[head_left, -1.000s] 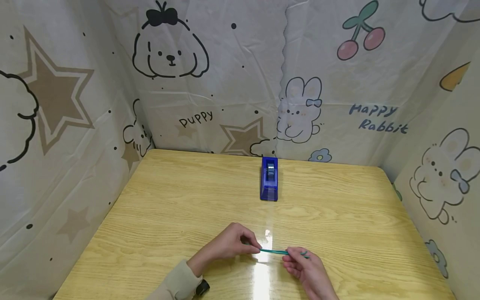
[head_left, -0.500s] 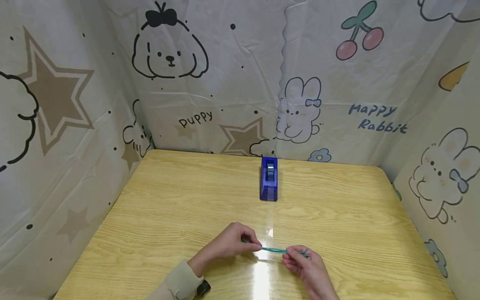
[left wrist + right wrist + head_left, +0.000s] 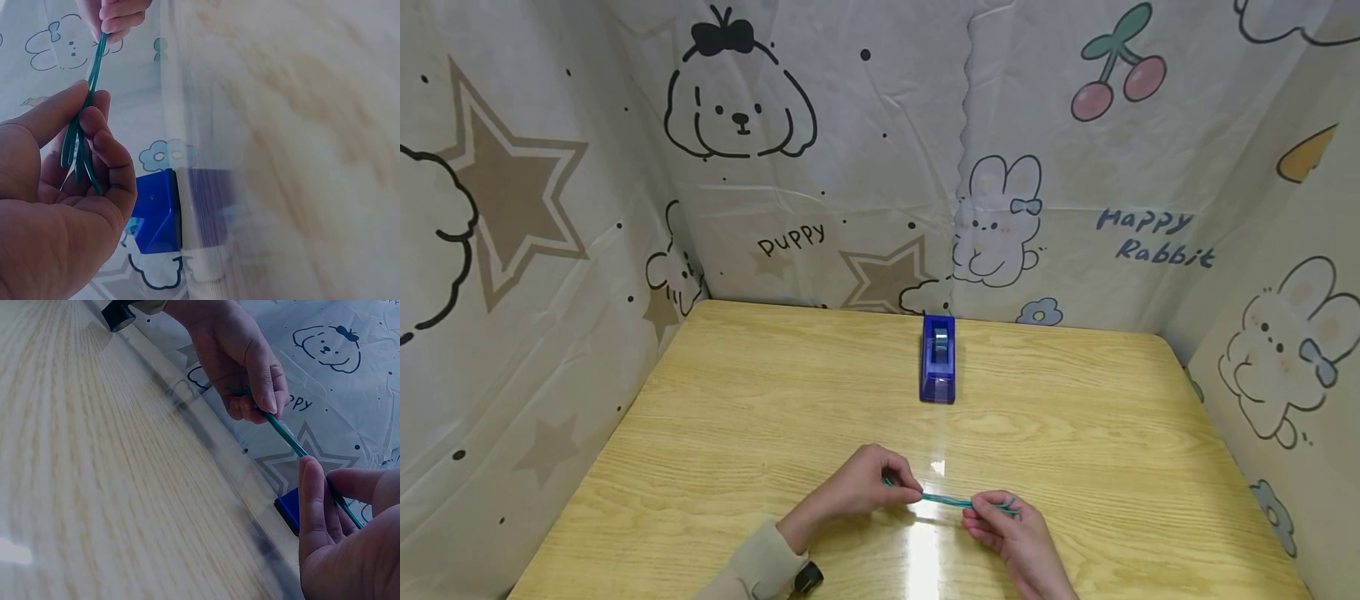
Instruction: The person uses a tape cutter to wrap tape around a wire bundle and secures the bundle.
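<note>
A thin bundle of green strands (image 3: 947,500) stretches between both hands, just above the table, at the front middle in the head view. My left hand (image 3: 874,482) pinches it near its left end, and several loose ends fan out inside the palm in the left wrist view. The right hand (image 3: 1009,533) pinches the other end between thumb and fingers; short green ends stick out past the thumb. In the right wrist view, a pale, see-through bit (image 3: 287,429) shows beside the strands (image 3: 289,436); what it is I cannot tell.
A blue tape dispenser (image 3: 937,387) with a roll of tape stands at the back middle of the wood-grain table (image 3: 760,392). Printed cloth (image 3: 865,167) with cartoon drawings hangs behind and along both sides. Light glares off the tabletop in front of the hands.
Both hands keep their pinch on the green strands and stay almost in place. The strands look slightly more spread between the hands.
</note>
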`<state>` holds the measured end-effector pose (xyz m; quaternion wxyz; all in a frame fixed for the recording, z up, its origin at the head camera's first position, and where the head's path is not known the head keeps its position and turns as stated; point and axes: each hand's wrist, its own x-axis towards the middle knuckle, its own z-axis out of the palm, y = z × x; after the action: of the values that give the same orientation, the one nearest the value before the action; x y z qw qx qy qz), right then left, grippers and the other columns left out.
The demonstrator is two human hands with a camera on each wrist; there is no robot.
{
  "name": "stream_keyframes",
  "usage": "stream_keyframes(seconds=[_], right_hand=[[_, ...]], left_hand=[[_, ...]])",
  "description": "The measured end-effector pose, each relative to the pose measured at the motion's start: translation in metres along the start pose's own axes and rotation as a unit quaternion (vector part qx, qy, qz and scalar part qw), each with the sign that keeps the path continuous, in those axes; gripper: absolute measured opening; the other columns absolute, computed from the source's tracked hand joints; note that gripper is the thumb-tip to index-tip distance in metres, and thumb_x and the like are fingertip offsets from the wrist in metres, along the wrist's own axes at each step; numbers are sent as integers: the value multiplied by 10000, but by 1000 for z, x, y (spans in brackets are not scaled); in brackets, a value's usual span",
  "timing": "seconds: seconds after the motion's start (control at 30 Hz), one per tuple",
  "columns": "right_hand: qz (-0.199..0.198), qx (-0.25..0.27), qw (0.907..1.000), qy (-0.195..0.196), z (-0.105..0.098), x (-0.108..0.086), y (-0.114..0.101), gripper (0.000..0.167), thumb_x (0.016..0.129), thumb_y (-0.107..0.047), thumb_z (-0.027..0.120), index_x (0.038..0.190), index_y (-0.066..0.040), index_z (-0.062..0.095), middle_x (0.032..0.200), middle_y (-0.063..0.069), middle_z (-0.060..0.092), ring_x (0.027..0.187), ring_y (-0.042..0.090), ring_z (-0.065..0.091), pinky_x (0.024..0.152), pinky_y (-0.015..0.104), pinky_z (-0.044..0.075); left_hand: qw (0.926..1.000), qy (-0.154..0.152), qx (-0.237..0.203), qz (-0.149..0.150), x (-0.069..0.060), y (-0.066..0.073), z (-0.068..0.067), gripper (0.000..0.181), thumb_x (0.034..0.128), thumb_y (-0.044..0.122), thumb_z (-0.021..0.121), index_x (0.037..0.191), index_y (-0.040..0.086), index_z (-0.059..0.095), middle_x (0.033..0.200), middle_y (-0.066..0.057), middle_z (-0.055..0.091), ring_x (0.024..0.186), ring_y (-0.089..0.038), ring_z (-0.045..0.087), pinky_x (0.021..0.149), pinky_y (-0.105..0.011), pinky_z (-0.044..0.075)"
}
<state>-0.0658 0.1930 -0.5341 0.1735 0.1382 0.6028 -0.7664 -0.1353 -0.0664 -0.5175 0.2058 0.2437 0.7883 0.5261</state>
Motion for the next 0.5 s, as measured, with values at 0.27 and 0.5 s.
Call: stream_keyframes(seconds=[0.27,0.5], right_hand=[[-48,-2,10000,1,0,1,1,109,1003,-107,664,1078,-27,658,913,30,783,873,151,762,838,292,609],[-154,42,9999,0,0,1,4,69,989,-73,671,1039,-26,663,894,36,784,856,146,765,820,286,613]], left_hand=[[10000,85,-15,-1,0,0,1,68,884,122,832,842,167,805,844,59,766,723,-33,650,686,-194,531],[9999,129,28,-42,1,-1,3,52,881,133,835,855,161,801,831,71,755,716,-35,639,681,-195,522]])
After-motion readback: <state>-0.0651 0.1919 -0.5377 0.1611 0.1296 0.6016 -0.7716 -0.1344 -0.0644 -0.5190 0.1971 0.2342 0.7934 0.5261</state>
